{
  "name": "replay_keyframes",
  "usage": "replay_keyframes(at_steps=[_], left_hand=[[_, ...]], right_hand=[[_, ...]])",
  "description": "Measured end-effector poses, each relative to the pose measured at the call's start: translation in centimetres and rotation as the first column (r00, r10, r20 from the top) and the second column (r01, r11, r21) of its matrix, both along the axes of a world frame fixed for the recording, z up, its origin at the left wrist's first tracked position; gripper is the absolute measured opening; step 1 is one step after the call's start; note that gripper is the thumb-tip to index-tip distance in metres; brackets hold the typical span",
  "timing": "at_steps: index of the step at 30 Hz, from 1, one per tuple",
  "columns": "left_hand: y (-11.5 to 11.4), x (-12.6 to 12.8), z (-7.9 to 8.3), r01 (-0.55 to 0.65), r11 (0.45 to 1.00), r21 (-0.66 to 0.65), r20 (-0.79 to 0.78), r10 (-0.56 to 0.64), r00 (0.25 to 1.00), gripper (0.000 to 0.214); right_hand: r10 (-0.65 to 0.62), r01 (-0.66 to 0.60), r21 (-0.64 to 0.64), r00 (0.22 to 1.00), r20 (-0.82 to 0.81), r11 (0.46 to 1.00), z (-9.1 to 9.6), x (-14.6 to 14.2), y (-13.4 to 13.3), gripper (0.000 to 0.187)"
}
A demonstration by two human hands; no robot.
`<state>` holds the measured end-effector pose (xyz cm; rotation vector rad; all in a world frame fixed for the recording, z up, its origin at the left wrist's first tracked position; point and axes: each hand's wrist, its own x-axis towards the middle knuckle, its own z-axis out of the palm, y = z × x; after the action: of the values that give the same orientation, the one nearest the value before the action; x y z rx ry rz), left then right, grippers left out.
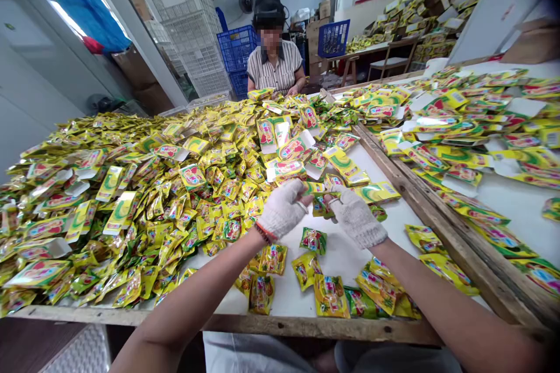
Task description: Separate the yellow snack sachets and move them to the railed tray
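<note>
Both my hands wear white knit gloves and meet over the white table [341,256]. My left hand [283,207] is curled, pinching small yellow-green sachets [315,187] at its fingertips. My right hand [356,217] is closed too, gripping the same little bunch of sachets from the other side. A red band sits on my left wrist. Loose sachets [313,239] lie just below my hands, and more lie along the near edge [331,295]. A huge heap of sachets [175,192] covers the table to the left.
Flat yellow cartons [345,166] lie mixed in the heap. A wooden rail [420,198] divides this table from a second one on the right, also strewn with cartons [464,128]. A person in a striped shirt [275,67] works at the far end. Crates [236,49] stand behind.
</note>
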<state>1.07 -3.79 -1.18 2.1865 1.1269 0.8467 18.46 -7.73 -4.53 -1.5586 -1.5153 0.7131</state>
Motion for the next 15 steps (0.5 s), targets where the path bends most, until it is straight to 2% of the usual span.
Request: replay_keyframes(at_steps=[1, 3, 5, 7, 10, 12, 13, 15], left_hand=[[1.4, 0.0, 0.6, -0.047, 0.989, 0.140, -0.135, 0.066, 0.989, 0.016], [4.1, 0.2, 1.5, -0.119, 0.933, 0.338, -0.363, 0.247, 0.898, 0.025], [6.0, 0.3, 2.2, -0.162, 0.900, 0.405, -0.506, 0.368, 0.780, 0.040], [6.4, 0.4, 2.5, -0.200, 0.892, 0.406, -0.564, 0.417, 0.713, 0.048], [4.3, 0.0, 2.7, -0.200, 0.916, 0.348, -0.607, 0.383, 0.696, 0.044], [2.2, -0.5, 2.8, -0.140, 0.938, 0.316, -0.637, 0.319, 0.702, 0.039], [1.4, -0.7, 2.8, -0.079, 0.945, 0.319, -0.650, 0.278, 0.707, 0.035], [0.2, -1.1, 2.6, 0.128, 0.928, 0.349, -0.688, 0.161, 0.707, 0.038]], right_hand=[[-0.028, 0.027, -0.026, 0.998, -0.047, 0.999, 0.1, 0.3, 0.1, 0.026], [-0.049, 0.039, -0.072, 0.989, -0.143, 0.997, 0.2, 0.7, 0.1, 0.027], [-0.011, -0.004, -0.086, 0.985, -0.172, 0.996, 0.4, 0.8, 0.1, 0.025], [0.003, -0.010, -0.055, 0.993, -0.119, 0.998, 0.5, 0.7, 0.0, 0.022], [-0.087, 0.088, 0.023, 0.996, -0.030, 0.996, 1.0, 0.9, 0.0, 0.019], [-0.175, 0.176, 0.006, 0.981, -0.086, 0.984, 1.4, 1.1, 0.1, 0.020], [-0.203, 0.200, -0.031, 0.966, -0.160, 0.979, 1.6, 1.3, 0.2, 0.021], [-0.232, 0.204, -0.118, 0.912, -0.338, 0.972, 2.1, 1.6, 0.3, 0.023]])
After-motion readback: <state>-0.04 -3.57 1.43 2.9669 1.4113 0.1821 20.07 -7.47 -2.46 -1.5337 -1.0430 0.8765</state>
